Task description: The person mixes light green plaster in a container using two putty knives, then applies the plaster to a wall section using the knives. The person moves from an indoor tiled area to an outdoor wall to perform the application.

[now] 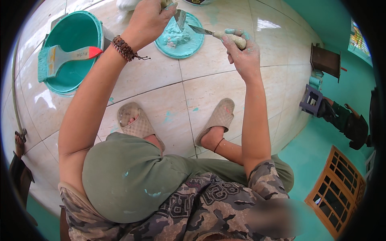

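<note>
My left hand [149, 19] is closed round a putty knife whose metal blade [180, 19] stands over a round teal lid [177, 53]. In my right hand [245, 56] is a second putty knife [217, 34], gripped by its pale handle; its narrow blade points left, with the tip close to the other blade. Whether the blades touch I cannot tell. A heap of teal and whitish paste [177, 36] sits on the lid, below both blades. Teal smears cover fingers of both hands.
Left of the lid stands a teal-coated bucket [72, 86] with a wide paintbrush [66, 59] lying across its rim. A white bag [128, 5] and another container [199, 1] are at the far edge. People [350, 122] are at right and far left, with a purple stool [311, 100] at right.
</note>
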Demonstrator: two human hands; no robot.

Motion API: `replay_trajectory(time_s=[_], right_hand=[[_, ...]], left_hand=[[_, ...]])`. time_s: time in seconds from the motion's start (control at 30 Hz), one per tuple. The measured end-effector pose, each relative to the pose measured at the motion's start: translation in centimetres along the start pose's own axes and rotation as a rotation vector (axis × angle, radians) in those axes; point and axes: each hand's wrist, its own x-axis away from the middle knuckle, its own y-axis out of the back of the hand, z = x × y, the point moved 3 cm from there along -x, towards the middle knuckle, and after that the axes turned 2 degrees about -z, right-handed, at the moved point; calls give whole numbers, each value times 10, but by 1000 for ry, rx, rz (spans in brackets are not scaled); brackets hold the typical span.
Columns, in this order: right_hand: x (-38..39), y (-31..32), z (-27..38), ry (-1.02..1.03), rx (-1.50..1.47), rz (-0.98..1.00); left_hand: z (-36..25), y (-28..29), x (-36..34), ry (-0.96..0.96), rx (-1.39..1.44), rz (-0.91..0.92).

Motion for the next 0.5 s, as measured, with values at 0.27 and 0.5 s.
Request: replay_trajectory(time_s=[0.27, 0.5], right_hand=[[-15, -5, 8, 442, 502, -52], [-30, -26, 11, 412, 543, -31]], left_hand=[[-14, 5, 1, -65, -48, 35], [-28, 3, 3, -94, -47, 98]])
